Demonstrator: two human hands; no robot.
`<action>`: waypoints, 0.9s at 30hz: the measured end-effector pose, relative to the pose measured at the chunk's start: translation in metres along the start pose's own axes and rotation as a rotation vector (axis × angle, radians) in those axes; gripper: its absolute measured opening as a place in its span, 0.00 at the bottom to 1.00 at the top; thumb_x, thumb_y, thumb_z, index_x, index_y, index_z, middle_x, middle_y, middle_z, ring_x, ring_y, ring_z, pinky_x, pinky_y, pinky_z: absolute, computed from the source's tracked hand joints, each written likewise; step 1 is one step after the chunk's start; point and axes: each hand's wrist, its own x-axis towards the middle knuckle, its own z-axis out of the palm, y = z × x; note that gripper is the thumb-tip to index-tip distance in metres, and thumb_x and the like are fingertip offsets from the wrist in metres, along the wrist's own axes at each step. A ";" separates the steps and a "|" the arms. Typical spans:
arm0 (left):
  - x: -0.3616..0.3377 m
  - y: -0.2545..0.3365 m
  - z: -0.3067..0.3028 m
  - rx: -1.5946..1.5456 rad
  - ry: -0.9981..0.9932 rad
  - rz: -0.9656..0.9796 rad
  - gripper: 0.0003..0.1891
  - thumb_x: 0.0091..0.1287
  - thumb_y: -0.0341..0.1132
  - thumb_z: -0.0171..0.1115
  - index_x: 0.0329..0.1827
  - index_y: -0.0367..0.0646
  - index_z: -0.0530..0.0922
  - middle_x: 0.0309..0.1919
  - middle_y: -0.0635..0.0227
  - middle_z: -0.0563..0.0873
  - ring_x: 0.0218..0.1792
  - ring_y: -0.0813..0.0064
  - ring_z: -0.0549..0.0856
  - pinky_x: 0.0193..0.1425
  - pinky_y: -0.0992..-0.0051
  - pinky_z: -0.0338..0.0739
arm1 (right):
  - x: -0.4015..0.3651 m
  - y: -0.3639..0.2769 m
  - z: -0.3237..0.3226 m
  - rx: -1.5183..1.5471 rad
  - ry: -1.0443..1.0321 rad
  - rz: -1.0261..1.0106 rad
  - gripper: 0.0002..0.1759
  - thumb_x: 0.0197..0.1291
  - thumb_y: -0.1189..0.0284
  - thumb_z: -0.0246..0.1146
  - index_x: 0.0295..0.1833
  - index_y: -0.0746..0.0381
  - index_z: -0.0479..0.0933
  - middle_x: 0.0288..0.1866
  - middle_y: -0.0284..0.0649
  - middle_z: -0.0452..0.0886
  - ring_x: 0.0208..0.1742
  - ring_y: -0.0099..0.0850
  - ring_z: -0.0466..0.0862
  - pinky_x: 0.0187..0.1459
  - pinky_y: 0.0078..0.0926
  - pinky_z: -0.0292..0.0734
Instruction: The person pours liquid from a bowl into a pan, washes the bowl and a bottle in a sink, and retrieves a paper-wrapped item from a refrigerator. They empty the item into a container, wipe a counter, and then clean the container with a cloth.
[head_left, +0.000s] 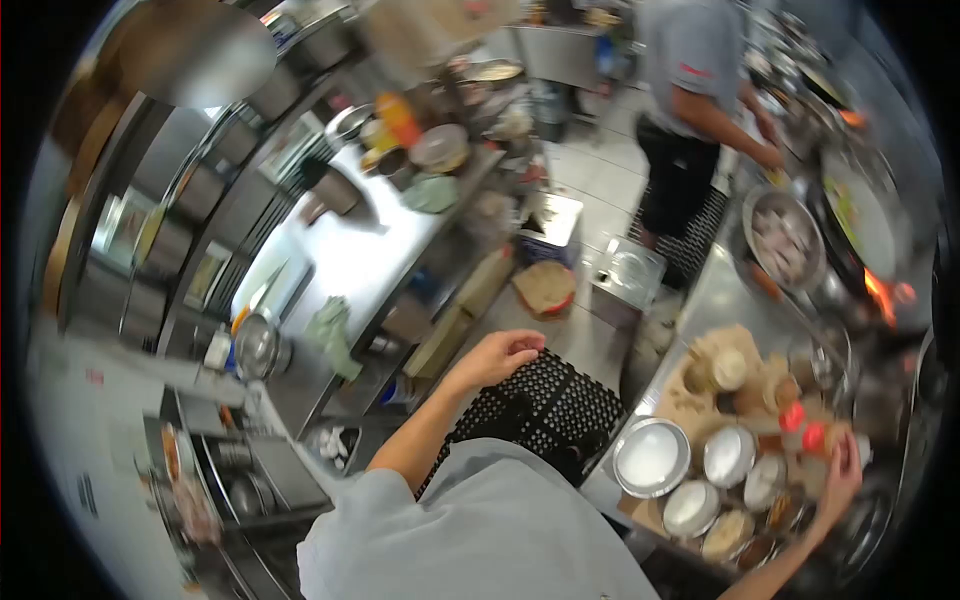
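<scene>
My left hand (507,356) hangs in the air over the black perforated floor mat (540,400), fingers loosely bent and apart, holding nothing visible. On the right, my right hand (845,472) reaches over the steel counter and its fingers close on a small red-capped bottle (818,437); blur softens the grip. Beside it stands another red cap (792,416). Nearer to me are several round metal containers, among them one of white powder (651,457), another white-filled one (729,456) and one with tan contents (728,535).
A co-worker (690,90) in a grey shirt stands at the stove, near a bowl of pale pieces (783,238) and a wok (860,210). Flames (880,297) burn beside the wok. A steel worktable (335,255) with a green cloth (335,335) lies left. Square metal tins (628,270) stand on the floor.
</scene>
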 end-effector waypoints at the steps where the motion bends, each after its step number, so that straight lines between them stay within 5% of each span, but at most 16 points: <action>1: -0.019 -0.009 -0.016 0.023 0.061 -0.032 0.15 0.67 0.34 0.62 0.55 0.39 0.78 0.49 0.63 0.85 0.47 0.75 0.84 0.53 0.75 0.77 | -0.009 -0.019 -0.004 0.231 0.040 0.033 0.19 0.68 0.75 0.57 0.63 0.69 0.72 0.57 0.47 0.79 0.60 0.31 0.77 0.62 0.27 0.70; 3: -0.051 -0.035 -0.045 0.100 0.246 -0.073 0.14 0.67 0.35 0.62 0.53 0.39 0.80 0.47 0.60 0.86 0.47 0.73 0.85 0.53 0.74 0.77 | -0.013 -0.042 -0.002 0.341 0.161 -0.014 0.19 0.70 0.71 0.56 0.63 0.65 0.73 0.50 0.37 0.82 0.50 0.24 0.80 0.48 0.19 0.75; 5: -0.087 -0.085 -0.086 0.217 0.484 -0.097 0.13 0.67 0.35 0.62 0.51 0.39 0.81 0.46 0.58 0.86 0.46 0.70 0.86 0.52 0.74 0.77 | -0.021 -0.104 -0.013 0.094 0.069 -0.112 0.17 0.69 0.72 0.57 0.60 0.67 0.75 0.44 0.36 0.82 0.40 0.21 0.80 0.40 0.15 0.75; 6: -0.105 -0.100 -0.111 0.263 0.627 -0.141 0.14 0.65 0.34 0.62 0.51 0.39 0.81 0.44 0.56 0.86 0.46 0.65 0.86 0.53 0.72 0.77 | -0.054 -0.231 0.018 0.004 0.270 -0.319 0.17 0.62 0.69 0.67 0.50 0.71 0.80 0.45 0.49 0.85 0.39 0.33 0.83 0.40 0.30 0.79; 7: -0.123 -0.115 -0.139 0.309 0.765 -0.183 0.15 0.64 0.34 0.61 0.51 0.38 0.81 0.42 0.54 0.86 0.47 0.61 0.86 0.54 0.71 0.77 | -0.061 -0.254 0.026 0.001 0.218 -0.322 0.16 0.62 0.70 0.66 0.50 0.71 0.81 0.44 0.48 0.85 0.38 0.32 0.83 0.39 0.29 0.79; 9: -0.150 -0.196 -0.194 0.563 0.998 -0.245 0.20 0.67 0.41 0.59 0.59 0.43 0.77 0.55 0.52 0.80 0.60 0.53 0.78 0.60 0.60 0.73 | -0.066 -0.288 0.042 -0.010 0.125 -0.323 0.14 0.62 0.72 0.66 0.49 0.71 0.81 0.41 0.47 0.85 0.35 0.31 0.83 0.38 0.26 0.79; 12: -0.153 -0.260 -0.245 0.893 1.126 -0.669 0.28 0.68 0.48 0.56 0.69 0.49 0.69 0.71 0.50 0.63 0.71 0.41 0.60 0.65 0.44 0.64 | -0.069 -0.315 0.075 -0.029 -0.041 -0.368 0.14 0.63 0.73 0.65 0.51 0.70 0.81 0.43 0.45 0.86 0.39 0.30 0.83 0.41 0.26 0.79; 15: -0.098 -0.322 -0.289 0.767 1.233 -0.635 0.34 0.68 0.54 0.54 0.74 0.52 0.61 0.77 0.52 0.46 0.73 0.32 0.47 0.65 0.32 0.54 | -0.091 -0.387 0.135 -0.099 -0.076 -0.560 0.13 0.62 0.74 0.64 0.49 0.71 0.81 0.44 0.45 0.85 0.45 0.34 0.83 0.50 0.29 0.76; 17: -0.043 -0.345 -0.306 1.025 1.243 -0.445 0.32 0.67 0.48 0.54 0.71 0.43 0.64 0.73 0.48 0.58 0.73 0.41 0.56 0.71 0.44 0.54 | -0.112 -0.438 0.180 -0.195 -0.360 -0.392 0.17 0.64 0.69 0.63 0.55 0.67 0.79 0.48 0.43 0.84 0.47 0.32 0.81 0.51 0.28 0.75; 18: -0.013 -0.359 -0.312 1.133 1.250 -0.281 0.30 0.67 0.45 0.54 0.69 0.39 0.66 0.71 0.47 0.63 0.72 0.44 0.60 0.72 0.48 0.55 | -0.107 -0.420 0.225 0.063 -0.478 -0.332 0.16 0.64 0.72 0.61 0.54 0.68 0.78 0.42 0.41 0.84 0.38 0.27 0.80 0.41 0.22 0.74; 19: 0.002 -0.326 -0.312 0.942 1.205 -0.173 0.24 0.65 0.35 0.54 0.64 0.35 0.70 0.63 0.46 0.74 0.68 0.47 0.68 0.73 0.54 0.58 | -0.102 -0.400 0.275 0.330 -0.593 -0.261 0.15 0.64 0.74 0.59 0.54 0.69 0.77 0.35 0.39 0.84 0.28 0.21 0.79 0.30 0.15 0.74; 20: -0.002 -0.278 -0.308 0.727 1.079 -0.122 0.20 0.63 0.29 0.51 0.59 0.34 0.73 0.57 0.44 0.77 0.64 0.45 0.71 0.71 0.52 0.60 | -0.120 -0.433 0.316 0.359 -0.693 -0.119 0.16 0.63 0.75 0.60 0.54 0.70 0.77 0.37 0.42 0.85 0.28 0.23 0.81 0.31 0.16 0.75; 22: 0.017 -0.266 -0.291 0.335 0.753 -0.020 0.18 0.64 0.26 0.48 0.57 0.37 0.73 0.56 0.44 0.77 0.62 0.40 0.72 0.68 0.54 0.65 | -0.133 -0.454 0.408 0.433 -0.913 -0.070 0.15 0.62 0.74 0.63 0.52 0.69 0.79 0.37 0.41 0.86 0.33 0.27 0.85 0.34 0.21 0.80; 24: 0.037 -0.269 -0.248 0.134 0.879 0.232 0.17 0.72 0.36 0.46 0.58 0.42 0.77 0.54 0.53 0.82 0.56 0.52 0.80 0.61 0.60 0.74 | -0.153 -0.475 0.492 0.730 -1.030 0.110 0.24 0.66 0.70 0.60 0.65 0.67 0.69 0.50 0.43 0.82 0.44 0.30 0.83 0.42 0.25 0.80; 25: 0.001 -0.217 -0.247 -0.102 0.749 0.094 0.17 0.72 0.36 0.48 0.58 0.42 0.77 0.55 0.54 0.81 0.53 0.55 0.83 0.58 0.63 0.76 | -0.173 -0.507 0.520 1.015 -1.048 0.305 0.27 0.67 0.70 0.59 0.69 0.65 0.64 0.54 0.43 0.81 0.48 0.30 0.82 0.45 0.27 0.79; 27: -0.037 -0.177 -0.237 -0.310 0.638 0.145 0.18 0.71 0.33 0.48 0.62 0.47 0.76 0.56 0.54 0.81 0.57 0.60 0.82 0.61 0.67 0.74 | -0.170 -0.516 0.591 1.272 -1.187 0.452 0.30 0.69 0.69 0.56 0.72 0.62 0.57 0.60 0.44 0.75 0.53 0.32 0.80 0.50 0.29 0.77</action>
